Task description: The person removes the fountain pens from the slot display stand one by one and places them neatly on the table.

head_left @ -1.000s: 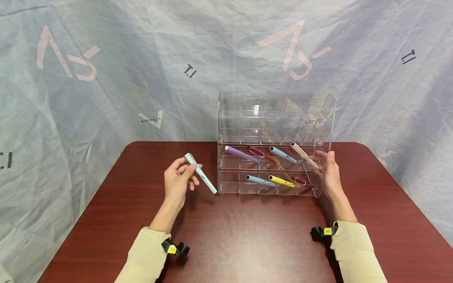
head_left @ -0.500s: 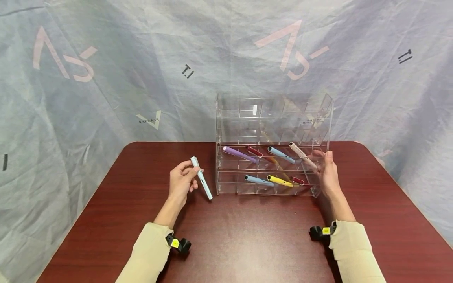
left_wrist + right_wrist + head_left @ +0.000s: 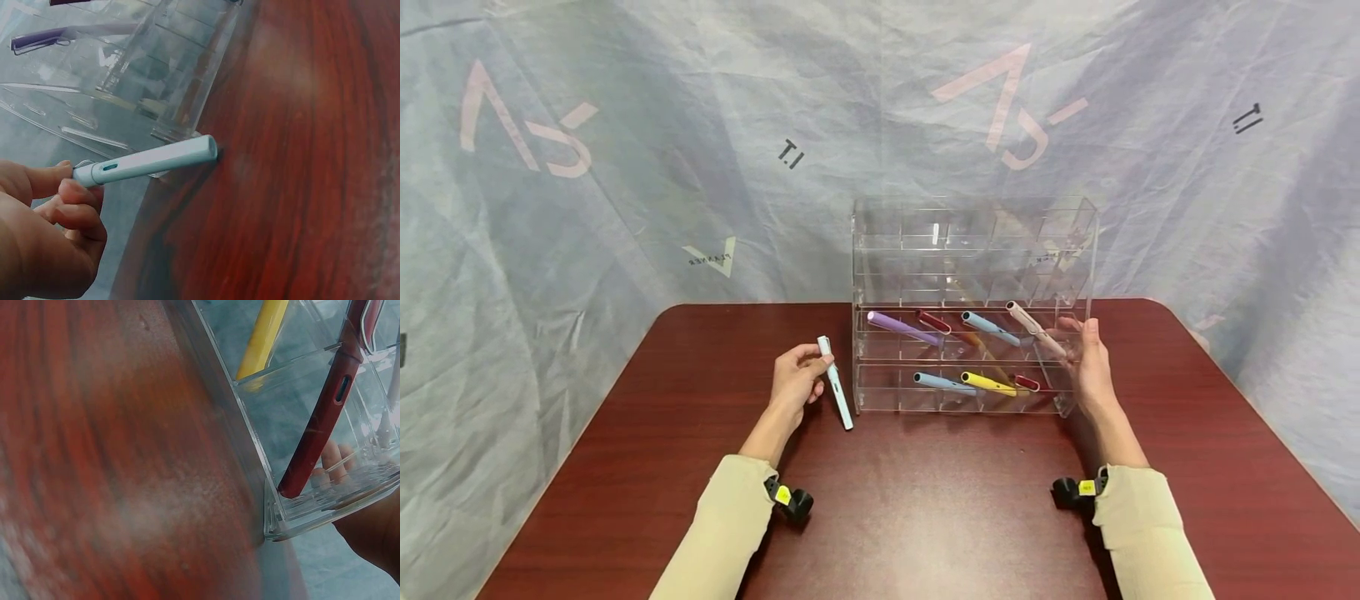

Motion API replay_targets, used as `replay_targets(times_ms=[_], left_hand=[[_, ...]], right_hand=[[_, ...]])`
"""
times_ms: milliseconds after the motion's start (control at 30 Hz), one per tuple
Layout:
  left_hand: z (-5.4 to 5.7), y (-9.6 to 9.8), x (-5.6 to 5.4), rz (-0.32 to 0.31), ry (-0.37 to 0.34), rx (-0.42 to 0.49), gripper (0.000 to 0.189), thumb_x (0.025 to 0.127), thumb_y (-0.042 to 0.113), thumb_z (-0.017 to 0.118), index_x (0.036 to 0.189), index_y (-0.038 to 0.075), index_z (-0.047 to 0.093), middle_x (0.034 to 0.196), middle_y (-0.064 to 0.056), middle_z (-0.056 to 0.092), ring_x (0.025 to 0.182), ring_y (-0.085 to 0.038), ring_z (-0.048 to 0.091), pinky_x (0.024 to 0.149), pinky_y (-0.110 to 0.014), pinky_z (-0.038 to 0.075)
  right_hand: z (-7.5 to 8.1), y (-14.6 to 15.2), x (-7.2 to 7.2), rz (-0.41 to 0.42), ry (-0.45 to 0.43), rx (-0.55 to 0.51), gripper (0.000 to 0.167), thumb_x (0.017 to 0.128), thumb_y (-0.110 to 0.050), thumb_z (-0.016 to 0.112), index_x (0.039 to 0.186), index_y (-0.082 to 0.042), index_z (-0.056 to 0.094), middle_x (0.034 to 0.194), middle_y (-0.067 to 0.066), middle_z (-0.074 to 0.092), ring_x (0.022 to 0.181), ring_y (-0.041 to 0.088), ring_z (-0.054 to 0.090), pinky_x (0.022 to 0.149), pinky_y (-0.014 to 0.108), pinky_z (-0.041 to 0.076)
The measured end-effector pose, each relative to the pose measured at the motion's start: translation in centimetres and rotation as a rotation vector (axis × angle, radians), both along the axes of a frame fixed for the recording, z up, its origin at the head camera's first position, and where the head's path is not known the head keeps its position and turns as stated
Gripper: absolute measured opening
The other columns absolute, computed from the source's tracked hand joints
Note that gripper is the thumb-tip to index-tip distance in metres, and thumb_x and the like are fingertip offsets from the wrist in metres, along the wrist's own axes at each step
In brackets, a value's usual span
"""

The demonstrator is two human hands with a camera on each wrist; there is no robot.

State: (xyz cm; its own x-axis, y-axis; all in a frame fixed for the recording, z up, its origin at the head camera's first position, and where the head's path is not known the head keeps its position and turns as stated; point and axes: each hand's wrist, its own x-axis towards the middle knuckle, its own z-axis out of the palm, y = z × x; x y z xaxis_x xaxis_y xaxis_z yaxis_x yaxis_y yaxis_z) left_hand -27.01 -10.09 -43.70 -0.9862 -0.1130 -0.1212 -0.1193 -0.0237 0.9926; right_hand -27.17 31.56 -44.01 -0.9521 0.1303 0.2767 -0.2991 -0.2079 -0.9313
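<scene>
My left hand [image 3: 793,382] pinches a pale blue-white pen [image 3: 837,393] between thumb and fingers, just left of the clear acrylic pen rack [image 3: 973,362]. The pen tilts with its clip end up; in the left wrist view its barrel [image 3: 156,159] points away from the fingers. On the rack's right side, my right hand [image 3: 1093,371] grips the side panel. Its fingertips [image 3: 334,461] show through the plastic in the right wrist view, near a dark red pen [image 3: 319,428].
The rack's third tier holds purple [image 3: 902,328], dark red [image 3: 933,322], light blue [image 3: 992,328] and pale pink [image 3: 1033,327] pens. The bottom tier holds blue [image 3: 945,384], yellow [image 3: 990,384] and dark red pens. A printed grey cloth [image 3: 737,108] hangs behind the reddish wooden table [image 3: 925,500].
My left hand has moved right, closer to the rack, and the pale pen has turned more upright with its lower end dropping. The right hand still grips the rack.
</scene>
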Motion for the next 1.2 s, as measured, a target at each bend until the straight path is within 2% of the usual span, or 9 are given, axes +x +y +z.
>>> replay_targets(times_ms=[100,133,333,367,533,700,933,1200], left_hand=[[-0.2,0.0,-0.4,-0.005,-0.027,-0.032,0.027,0.094,0.008,0.067,0.12,-0.001,0.062,0.073,0.01,0.06,0.041,-0.003,0.041,0.04,-0.016,0.03],[0.1,0.1,-0.3,-0.014,-0.039,-0.045,0.029,0.094,0.008,0.066,0.121,-0.002,0.062,0.074,0.009,0.061,0.041,-0.003,0.041,0.041,-0.016,0.03],[-0.3,0.1,-1.0,-0.063,-0.075,-0.122,0.033,0.095,0.009,0.065,0.125,-0.004,0.061,0.07,0.006,0.058,0.043,-0.004,0.04,0.042,-0.018,0.031],[-0.7,0.1,-1.4,-0.06,-0.074,-0.135,0.033,0.095,0.01,0.066,0.125,-0.003,0.062,0.068,0.006,0.057,0.043,-0.004,0.04,0.042,-0.018,0.031],[-1.1,0.5,-2.0,-0.042,-0.08,-0.206,0.028,0.094,0.009,0.067,0.117,-0.005,0.065,0.063,0.004,0.053,0.043,-0.006,0.039,0.041,-0.019,0.031],[-1.3,1.0,-2.3,-0.013,-0.091,-0.268,0.024,0.092,0.008,0.069,0.111,-0.006,0.066,0.061,0.001,0.055,0.043,-0.006,0.044,0.041,-0.019,0.037],[-1.5,1.3,-2.5,-0.009,-0.102,-0.302,0.022,0.09,0.004,0.07,0.109,-0.007,0.067,0.067,-0.004,0.062,0.045,-0.006,0.05,0.042,-0.018,0.04],[-1.8,1.6,-2.7,0.001,-0.061,-0.341,0.019,0.088,0.003,0.071,0.103,-0.007,0.067,0.064,-0.003,0.062,0.045,-0.006,0.05,0.042,-0.018,0.042]], right_hand=[[0.1,-0.1,0.1,-0.004,-0.007,-0.004,0.047,0.105,-0.054,0.032,0.117,-0.018,0.059,0.097,-0.012,0.071,0.085,0.0,0.071,0.073,0.014,0.051],[0.1,-0.1,0.1,-0.006,-0.008,-0.003,0.047,0.105,-0.054,0.032,0.117,-0.017,0.059,0.097,-0.011,0.071,0.085,0.0,0.071,0.074,0.014,0.052],[0.0,0.0,0.0,-0.006,-0.003,0.003,0.047,0.106,-0.053,0.031,0.118,-0.016,0.058,0.097,-0.012,0.072,0.083,0.001,0.072,0.072,0.014,0.051],[0.0,0.0,0.0,-0.006,-0.004,0.001,0.047,0.106,-0.053,0.031,0.118,-0.016,0.059,0.097,-0.012,0.072,0.083,0.001,0.072,0.071,0.015,0.051],[-0.1,0.0,0.0,-0.007,-0.005,0.006,0.048,0.105,-0.053,0.031,0.118,-0.016,0.058,0.097,-0.012,0.073,0.083,0.002,0.072,0.07,0.015,0.051],[-0.1,0.0,0.0,-0.008,-0.006,0.007,0.048,0.105,-0.054,0.033,0.119,-0.016,0.059,0.098,-0.011,0.072,0.082,0.001,0.071,0.07,0.015,0.05],[-0.1,-0.1,0.0,-0.013,-0.017,0.005,0.049,0.105,-0.055,0.033,0.118,-0.015,0.058,0.096,-0.011,0.071,0.084,0.0,0.07,0.076,0.016,0.053],[-0.1,-0.1,0.0,-0.03,-0.024,0.03,0.052,0.105,-0.056,0.032,0.119,-0.012,0.056,0.095,-0.012,0.071,0.083,0.0,0.071,0.074,0.016,0.052]])
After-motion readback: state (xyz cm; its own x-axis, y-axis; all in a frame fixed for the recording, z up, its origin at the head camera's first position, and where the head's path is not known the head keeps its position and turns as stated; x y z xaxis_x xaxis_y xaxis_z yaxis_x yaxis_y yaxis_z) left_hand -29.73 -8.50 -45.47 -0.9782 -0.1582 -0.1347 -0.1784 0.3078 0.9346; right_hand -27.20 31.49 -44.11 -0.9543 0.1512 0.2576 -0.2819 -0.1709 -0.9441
